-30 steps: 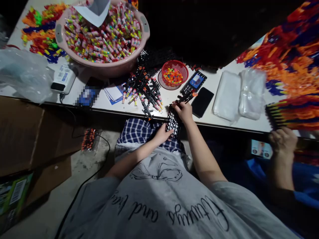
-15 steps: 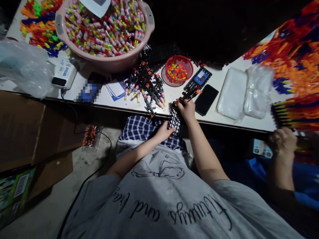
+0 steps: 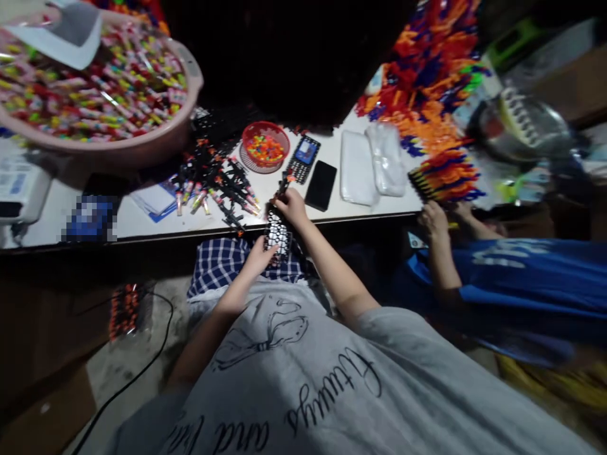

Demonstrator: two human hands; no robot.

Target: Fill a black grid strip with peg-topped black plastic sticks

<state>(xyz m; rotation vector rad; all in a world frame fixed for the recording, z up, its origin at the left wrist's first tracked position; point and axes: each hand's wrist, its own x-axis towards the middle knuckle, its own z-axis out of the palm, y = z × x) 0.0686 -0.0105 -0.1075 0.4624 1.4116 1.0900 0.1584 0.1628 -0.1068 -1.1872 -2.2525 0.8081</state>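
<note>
Head view: left hand [image 3: 260,254] props the black studded plastic strip [image 3: 277,231] over the lap, fingers loosely curled; right hand [image 3: 290,206] clamps its far end at the white table [image 3: 142,221] edge. Weak support could tip it floorward.

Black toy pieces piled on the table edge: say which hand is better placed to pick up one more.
Probably the right hand: it sits at the table edge beside the pile of black toy pieces. The left hand is lower, over the lap, supporting the black grid tray.
</note>
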